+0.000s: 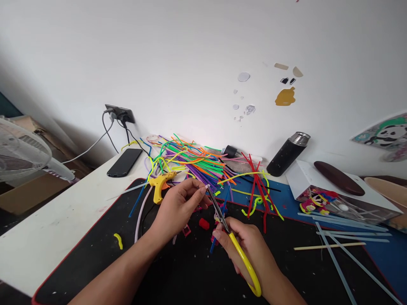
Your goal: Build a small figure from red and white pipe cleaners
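Observation:
My left hand (182, 205) is pinched around a tiny whitish piece (207, 187) at its fingertips. Yellow-handled scissors (243, 258) are in my right hand (248, 241), their blades pointing up and left. The blade tips are right beside the small piece; whether they touch it I cannot tell. Below and between the hands, a red fuzzy piece (204, 223) lies on the black mat (178, 271). Pink pieces and a blue stem lie partly hidden behind the scissors and my right hand.
Behind the hands are a pile of coloured pipe cleaners (197, 163) and a yellow glue gun (158, 186). A phone (124, 162) lies at left; a black flask (286, 154), white box (299, 180) and glue sticks (337, 258) are at right.

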### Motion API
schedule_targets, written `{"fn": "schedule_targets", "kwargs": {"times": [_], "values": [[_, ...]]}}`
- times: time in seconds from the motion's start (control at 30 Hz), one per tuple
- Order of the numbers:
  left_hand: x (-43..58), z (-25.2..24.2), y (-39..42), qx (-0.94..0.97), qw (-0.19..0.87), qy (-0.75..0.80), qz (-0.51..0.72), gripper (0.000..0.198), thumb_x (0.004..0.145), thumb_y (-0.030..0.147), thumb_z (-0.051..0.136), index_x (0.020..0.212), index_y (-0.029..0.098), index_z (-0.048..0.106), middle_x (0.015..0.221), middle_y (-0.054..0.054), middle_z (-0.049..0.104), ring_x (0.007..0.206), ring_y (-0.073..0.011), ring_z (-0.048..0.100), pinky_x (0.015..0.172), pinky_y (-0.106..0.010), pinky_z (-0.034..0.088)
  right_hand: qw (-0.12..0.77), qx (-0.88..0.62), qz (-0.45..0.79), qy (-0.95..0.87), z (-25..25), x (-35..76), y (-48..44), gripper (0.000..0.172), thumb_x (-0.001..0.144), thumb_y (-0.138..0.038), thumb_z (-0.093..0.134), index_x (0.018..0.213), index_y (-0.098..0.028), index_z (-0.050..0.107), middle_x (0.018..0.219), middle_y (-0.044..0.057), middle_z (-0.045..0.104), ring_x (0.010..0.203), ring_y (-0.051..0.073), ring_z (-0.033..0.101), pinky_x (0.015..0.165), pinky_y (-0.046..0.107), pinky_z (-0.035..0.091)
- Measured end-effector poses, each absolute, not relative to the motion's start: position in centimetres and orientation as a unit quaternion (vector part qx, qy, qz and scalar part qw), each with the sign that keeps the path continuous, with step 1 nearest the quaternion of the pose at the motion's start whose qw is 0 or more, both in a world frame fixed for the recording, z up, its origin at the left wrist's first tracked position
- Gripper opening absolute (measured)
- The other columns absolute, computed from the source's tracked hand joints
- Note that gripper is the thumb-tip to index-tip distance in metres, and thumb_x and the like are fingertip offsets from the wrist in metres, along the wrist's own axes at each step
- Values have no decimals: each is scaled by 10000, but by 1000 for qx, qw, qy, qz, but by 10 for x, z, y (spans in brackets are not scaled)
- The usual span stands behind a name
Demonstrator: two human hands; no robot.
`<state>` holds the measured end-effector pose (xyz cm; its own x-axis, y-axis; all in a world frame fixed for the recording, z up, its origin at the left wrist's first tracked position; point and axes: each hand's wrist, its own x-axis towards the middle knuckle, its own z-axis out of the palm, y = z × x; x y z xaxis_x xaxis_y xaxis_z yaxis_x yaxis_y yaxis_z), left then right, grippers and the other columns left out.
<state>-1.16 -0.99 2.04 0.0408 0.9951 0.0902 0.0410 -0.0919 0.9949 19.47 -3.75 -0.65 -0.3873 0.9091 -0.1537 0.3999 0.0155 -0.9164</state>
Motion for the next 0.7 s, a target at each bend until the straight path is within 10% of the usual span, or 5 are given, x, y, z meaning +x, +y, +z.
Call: {"fn": "schedule_targets", "kwargs": {"times": [0.7], "values": [[-20, 20, -6, 595, 402, 526, 455, 325, 960, 505, 623, 1002, 184, 656, 650, 18, 654, 540, -129, 551, 533, -228, 415, 252, -521, 489, -653, 1, 195, -38, 489, 967, -670, 557, 859, -198, 628, 449, -72, 431, 337, 88, 397, 372, 211, 259]]}}
